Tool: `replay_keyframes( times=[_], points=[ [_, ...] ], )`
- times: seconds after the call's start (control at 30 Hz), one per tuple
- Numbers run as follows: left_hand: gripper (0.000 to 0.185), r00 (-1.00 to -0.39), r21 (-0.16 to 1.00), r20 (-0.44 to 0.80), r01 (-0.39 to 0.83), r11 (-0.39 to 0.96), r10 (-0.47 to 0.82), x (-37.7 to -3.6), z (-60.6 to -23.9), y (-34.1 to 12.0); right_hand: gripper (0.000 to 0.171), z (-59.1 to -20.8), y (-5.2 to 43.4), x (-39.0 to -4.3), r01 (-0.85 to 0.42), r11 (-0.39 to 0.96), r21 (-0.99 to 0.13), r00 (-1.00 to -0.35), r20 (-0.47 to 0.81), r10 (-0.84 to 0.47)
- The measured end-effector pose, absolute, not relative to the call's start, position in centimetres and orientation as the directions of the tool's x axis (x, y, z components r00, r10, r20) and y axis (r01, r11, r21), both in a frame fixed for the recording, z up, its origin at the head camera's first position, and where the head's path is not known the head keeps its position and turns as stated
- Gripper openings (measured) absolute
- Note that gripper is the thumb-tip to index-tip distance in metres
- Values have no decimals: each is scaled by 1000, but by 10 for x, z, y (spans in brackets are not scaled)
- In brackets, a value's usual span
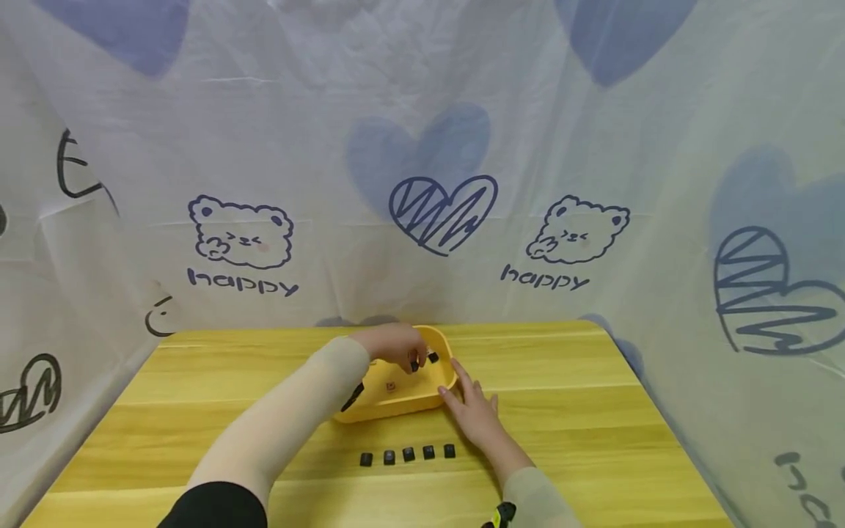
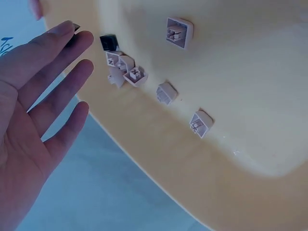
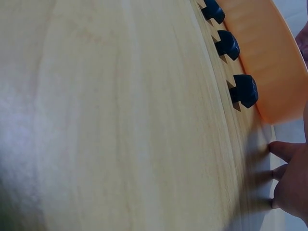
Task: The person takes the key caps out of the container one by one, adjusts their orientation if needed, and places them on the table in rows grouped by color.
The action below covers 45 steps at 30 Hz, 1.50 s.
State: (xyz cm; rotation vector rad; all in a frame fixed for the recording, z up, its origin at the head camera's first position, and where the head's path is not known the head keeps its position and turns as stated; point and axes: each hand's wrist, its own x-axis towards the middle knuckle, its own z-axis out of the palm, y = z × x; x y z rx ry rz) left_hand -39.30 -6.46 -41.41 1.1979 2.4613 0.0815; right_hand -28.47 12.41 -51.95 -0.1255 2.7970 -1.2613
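My left hand (image 1: 396, 343) reaches into the yellow tray (image 1: 396, 408). It pinches a black keycap (image 2: 73, 37) between thumb and index finger, the other fingers extended. In the left wrist view, another black keycap (image 2: 109, 42) lies in the tray beside a small cluster of pale keycaps (image 2: 136, 75). More pale keycaps, one of them near the middle (image 2: 179, 32), are scattered on the tray floor. My right hand (image 1: 477, 414) rests at the tray's right end with its fingers spread, touching the rim and the table. Several black keycaps (image 1: 408, 454) stand in a row in front of the tray.
The wooden table (image 1: 561, 425) carries the tray near its back edge. A white curtain (image 1: 343, 249) printed with hearts and bears hangs behind and along both sides. The left forearm crosses over the tray's left part and hides it.
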Motion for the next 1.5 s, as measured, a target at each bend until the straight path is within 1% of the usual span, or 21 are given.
replay_keyframes(
  times=[0.2, 0.5, 0.73, 0.87, 1.07, 1.33, 1.5],
  points=[
    [18, -577, 277, -252, 726, 629, 777, -381, -407, -77, 65, -522, 125, -286, -53, 665, -745, -994, -27, -109],
    [18, -607, 329, -128, 720, 611, 784, -359, -398, -91, 65, -519, 129, -287, -46, 668, -743, -994, -32, -104],
    [18, -613, 415, -31, 711, 568, 790, -338, -398, -100, 65, -519, 129, -288, -42, 668, -743, -993, -40, -107],
    [18, -629, 461, 2, 690, 558, 777, -328, -401, -107, 66, -519, 129, -288, -39, 667, -744, -994, -39, -101],
    [17, -659, 465, 33, 676, 572, 752, -313, -405, -122, 66, -520, 127, -288, -47, 660, -750, -993, -33, -109],
    [20, -747, 537, 59, 583, 610, 663, -294, -410, -144, 67, -520, 124, -288, -55, 653, -756, -993, -29, -117],
    [17, -813, 577, 38, 493, 652, 581, -281, -417, -158, 66, -520, 122, -286, -46, 653, -756, -992, -41, -117]
  ],
)
